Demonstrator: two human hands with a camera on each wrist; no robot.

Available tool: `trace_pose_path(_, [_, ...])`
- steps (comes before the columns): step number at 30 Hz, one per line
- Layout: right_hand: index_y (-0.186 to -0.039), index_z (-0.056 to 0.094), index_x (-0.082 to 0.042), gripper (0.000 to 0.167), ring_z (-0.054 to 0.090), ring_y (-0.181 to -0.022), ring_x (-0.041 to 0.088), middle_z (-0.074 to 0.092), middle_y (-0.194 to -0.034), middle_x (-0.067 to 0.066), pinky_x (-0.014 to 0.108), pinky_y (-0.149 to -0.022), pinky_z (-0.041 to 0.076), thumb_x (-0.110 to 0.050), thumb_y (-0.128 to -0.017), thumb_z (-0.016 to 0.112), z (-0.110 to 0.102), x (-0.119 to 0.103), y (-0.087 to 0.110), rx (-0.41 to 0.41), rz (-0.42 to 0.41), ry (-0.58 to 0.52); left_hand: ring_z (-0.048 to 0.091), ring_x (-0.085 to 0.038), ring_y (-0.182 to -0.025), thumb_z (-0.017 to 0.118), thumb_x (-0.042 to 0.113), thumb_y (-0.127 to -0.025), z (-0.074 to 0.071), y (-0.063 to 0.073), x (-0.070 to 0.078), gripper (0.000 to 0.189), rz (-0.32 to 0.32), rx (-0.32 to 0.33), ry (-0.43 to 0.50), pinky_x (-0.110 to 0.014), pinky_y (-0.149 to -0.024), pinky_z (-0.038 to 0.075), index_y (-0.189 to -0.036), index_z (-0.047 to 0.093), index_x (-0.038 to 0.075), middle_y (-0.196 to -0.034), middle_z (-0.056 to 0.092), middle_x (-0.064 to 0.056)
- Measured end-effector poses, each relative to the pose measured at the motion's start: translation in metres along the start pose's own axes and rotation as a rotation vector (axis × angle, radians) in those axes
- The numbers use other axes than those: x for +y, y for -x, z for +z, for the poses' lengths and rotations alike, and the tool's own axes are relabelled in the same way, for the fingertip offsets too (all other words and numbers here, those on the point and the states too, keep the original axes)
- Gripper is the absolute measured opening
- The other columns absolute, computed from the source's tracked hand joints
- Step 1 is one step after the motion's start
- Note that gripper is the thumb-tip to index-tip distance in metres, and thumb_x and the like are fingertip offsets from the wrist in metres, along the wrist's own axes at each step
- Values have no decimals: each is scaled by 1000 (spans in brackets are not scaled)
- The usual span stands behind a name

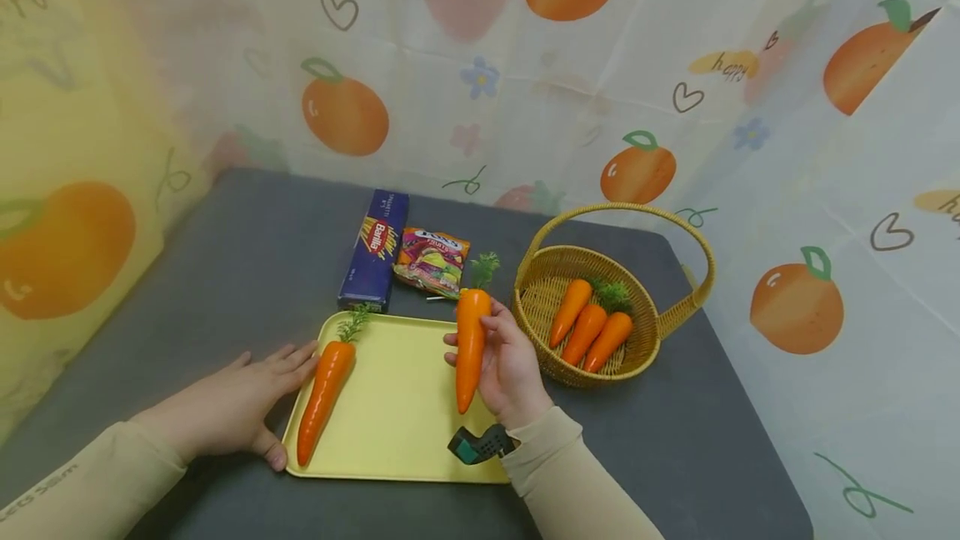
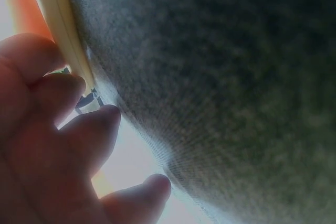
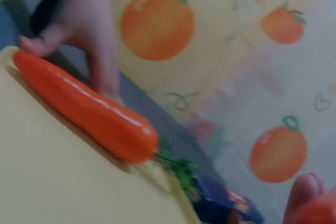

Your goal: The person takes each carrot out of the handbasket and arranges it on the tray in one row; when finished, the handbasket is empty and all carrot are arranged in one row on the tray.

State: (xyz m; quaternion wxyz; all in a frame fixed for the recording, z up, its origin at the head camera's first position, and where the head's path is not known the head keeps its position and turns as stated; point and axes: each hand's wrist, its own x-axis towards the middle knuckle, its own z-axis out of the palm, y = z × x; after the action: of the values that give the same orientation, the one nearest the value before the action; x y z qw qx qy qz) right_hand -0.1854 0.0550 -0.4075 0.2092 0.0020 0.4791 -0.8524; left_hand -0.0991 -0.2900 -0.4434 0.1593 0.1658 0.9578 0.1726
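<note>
My right hand (image 1: 512, 365) holds an orange toy carrot (image 1: 471, 348) above the right part of the yellow tray (image 1: 397, 407), its green top up and its tip down. A larger carrot (image 1: 325, 402) lies along the tray's left side, also visible in the right wrist view as a carrot (image 3: 86, 106). At the tray's left edge rests my left hand (image 1: 240, 402), fingers spread and thumb near the lower corner. The left wrist view shows those fingers (image 2: 100, 129) against the tray's rim (image 2: 63, 24).
Right of the tray stands a wicker basket (image 1: 652, 348) with a tall handle and several carrots (image 1: 587, 333) inside. Behind the tray lie a blue Barilla spaghetti box (image 1: 372, 252) and a colourful candy bag (image 1: 432, 261). A fruit-print curtain (image 1: 525, 107) surrounds the dark grey table (image 1: 247, 273).
</note>
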Motion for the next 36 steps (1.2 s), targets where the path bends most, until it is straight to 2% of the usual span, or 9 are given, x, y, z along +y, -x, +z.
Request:
trace_pose_path(5, [-157,34,-14,45,71,-106,28,51,-143,14,39,-90,65,-18,-114,47,12,30,-3,-40,129,2,31,-60,-160,93,73,-54,0,0,0,145,5,2,-11,-95,-113,19,-168,43,0,-180,29,-24])
trace_pose_path(9, [-157,37,-14,48,72,-110,34,54,-142,16,49,-99,63,-21,-112,50,22,51,-4,-31,217,10,31,-60,-160,92,76,-55,0,0,1,145,-2,-2,-21,-94,-113,20,-168,42,1,-180,30,-24])
trace_pose_path(13, [-161,37,-15,53,70,-118,39,55,-152,18,61,-112,56,-26,-111,52,30,64,-3,-30,288,15,32,-60,-160,91,77,-54,-1,-1,1,146,-1,-4,-22,-95,-113,20,-168,42,0,-179,30,-26])
trace_pose_path(16, [-165,34,-17,59,68,-123,39,53,-159,20,60,-115,53,-28,-111,54,35,69,-1,-34,325,43,31,-60,-160,91,77,-55,-2,-2,2,146,1,-11,-19,-95,-112,20,-168,42,0,-179,30,-26])
trace_pose_path(23, [-171,26,-16,71,63,-123,30,54,-157,18,42,-103,54,-25,-109,58,41,76,5,-77,347,108,31,-61,-160,91,76,-56,-4,-2,2,144,-2,-26,-8,-95,-111,21,-168,43,0,-179,29,-27])
trace_pose_path(26, [-171,25,-15,73,64,-127,32,55,-156,20,51,-111,54,-22,-107,60,43,74,9,-93,345,126,32,-62,-159,92,76,-56,-3,-2,3,144,4,-18,-6,-96,-111,21,-168,43,-1,-179,30,-27])
trace_pose_path(29, [-170,27,-13,73,63,-130,34,58,-152,19,61,-120,47,-21,-107,62,46,72,15,-100,354,149,33,-62,-159,92,76,-55,-2,-1,2,144,14,-6,-7,-96,-110,21,-167,43,0,-178,31,-28])
trace_pose_path(33, [-167,30,-13,69,63,-121,28,63,-137,10,58,-117,49,-21,-107,62,48,69,20,-105,365,184,33,-61,-159,92,76,-54,-2,-1,2,145,18,1,-11,-96,-110,22,-167,44,1,-178,31,-27])
trace_pose_path(36, [-166,33,-14,66,63,-117,28,60,-132,10,59,-115,50,-20,-107,61,47,63,22,-90,364,201,33,-62,-159,92,76,-54,-3,0,2,144,13,-2,-11,-96,-111,21,-167,44,1,-178,31,-27])
